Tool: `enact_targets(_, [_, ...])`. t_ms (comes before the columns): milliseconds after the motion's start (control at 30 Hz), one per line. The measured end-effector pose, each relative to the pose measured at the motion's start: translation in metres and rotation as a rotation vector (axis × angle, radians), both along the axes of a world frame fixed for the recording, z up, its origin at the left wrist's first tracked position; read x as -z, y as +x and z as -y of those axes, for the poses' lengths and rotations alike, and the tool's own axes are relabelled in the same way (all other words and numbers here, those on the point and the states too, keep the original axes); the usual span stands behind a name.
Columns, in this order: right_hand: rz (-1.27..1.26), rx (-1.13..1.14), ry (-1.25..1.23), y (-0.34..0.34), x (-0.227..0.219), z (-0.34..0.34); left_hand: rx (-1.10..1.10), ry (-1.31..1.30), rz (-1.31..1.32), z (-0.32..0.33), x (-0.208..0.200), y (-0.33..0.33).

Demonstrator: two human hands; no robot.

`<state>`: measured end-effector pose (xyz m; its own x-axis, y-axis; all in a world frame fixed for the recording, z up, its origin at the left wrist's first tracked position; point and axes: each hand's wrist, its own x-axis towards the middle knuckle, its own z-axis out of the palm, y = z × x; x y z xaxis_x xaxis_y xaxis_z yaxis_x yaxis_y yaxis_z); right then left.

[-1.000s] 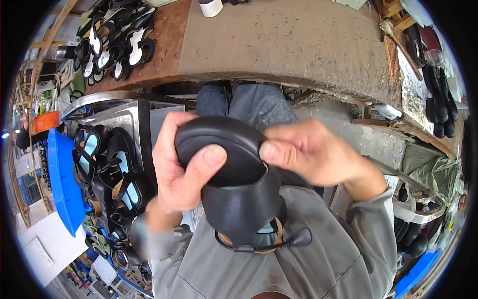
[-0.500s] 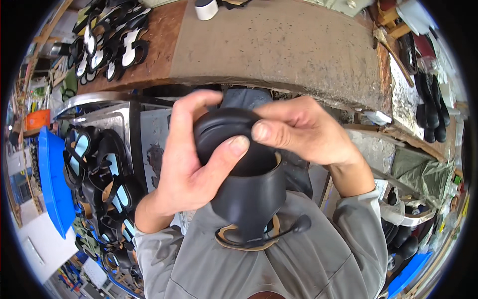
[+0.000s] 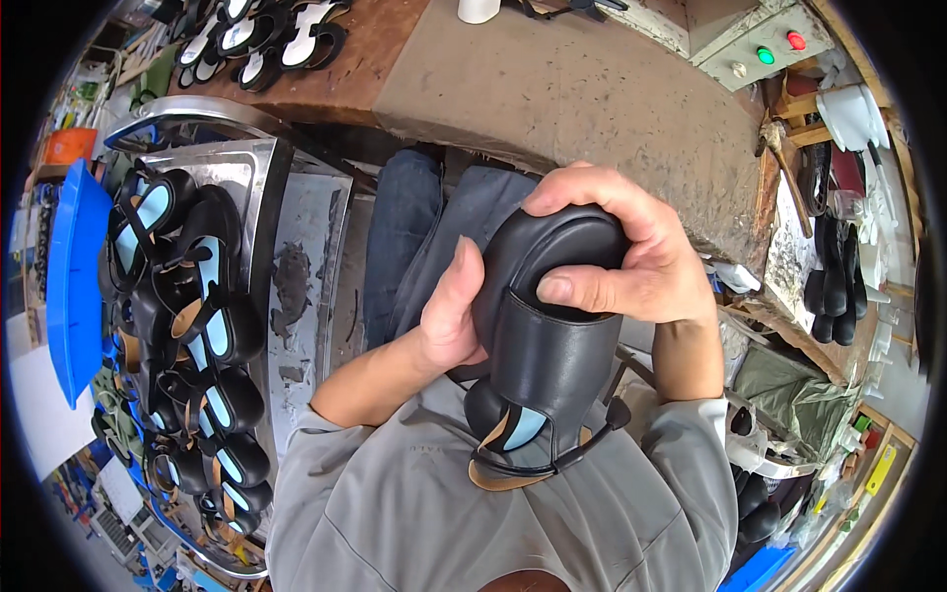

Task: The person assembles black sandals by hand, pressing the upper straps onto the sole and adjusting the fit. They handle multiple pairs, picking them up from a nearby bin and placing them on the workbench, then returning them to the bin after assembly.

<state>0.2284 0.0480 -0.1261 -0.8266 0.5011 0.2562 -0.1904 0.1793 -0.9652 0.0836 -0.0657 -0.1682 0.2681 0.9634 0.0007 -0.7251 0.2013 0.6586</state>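
Note:
A black leather sandal [image 3: 552, 360] is held upright in front of my chest, toe end up. It has a broad band over the forefoot, a thin ankle strap with a buckle, and a pale blue pad inside the heel. My right hand [image 3: 631, 252] grips the toe end, thumb pressing on the footbed just above the band and fingers curled over the edge. Against the sandal's left side rests my left hand [image 3: 452, 316], its thumb raised along the sole edge and its fingers hidden behind the sandal.
To the left, a metal-framed rack [image 3: 258, 212] carries several black sandals [image 3: 222, 326] beside a blue bin [image 3: 77, 286]. Ahead stands a worn workbench [image 3: 552, 99] with white-lined sandals [image 3: 311, 35]. A hammer [image 3: 784, 173] and a button panel [image 3: 764, 49] are at right.
The sandal has moved right and tilted, showing its heel pad more. My left thumb has come off the footbed, while my right hand has taken a fuller grip on the toe. My view has shifted too.

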Motion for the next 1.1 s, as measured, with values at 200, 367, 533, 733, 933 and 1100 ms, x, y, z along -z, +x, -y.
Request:
enact_targets(200, [0.07,0.037,0.151,-0.004,-0.016,0.007,0.033,0.018,-0.062,0.002,-0.014,-0.003])
enact_targets(367, [0.06,0.064,0.27,-0.01,-0.011,0.007,0.122,0.03,-0.115,0.001,-0.02,-0.014])
enact_targets(533, [-0.008,0.086,0.293,-0.014,-0.002,0.007,0.03,-0.017,0.119,-0.006,-0.015,-0.02])
enact_targets(733, [0.013,0.106,0.367,-0.017,0.008,0.004,-0.021,-0.054,0.029,-0.013,-0.017,-0.018])
enact_targets(933, [0.053,-0.049,0.181,0.001,0.022,-0.018,0.021,-0.044,0.014,0.015,0.018,0.004])
enact_targets(1100, [0.18,0.072,0.234,0.001,0.022,-0.005,0.028,-0.03,-0.061,0.021,0.017,0.009])
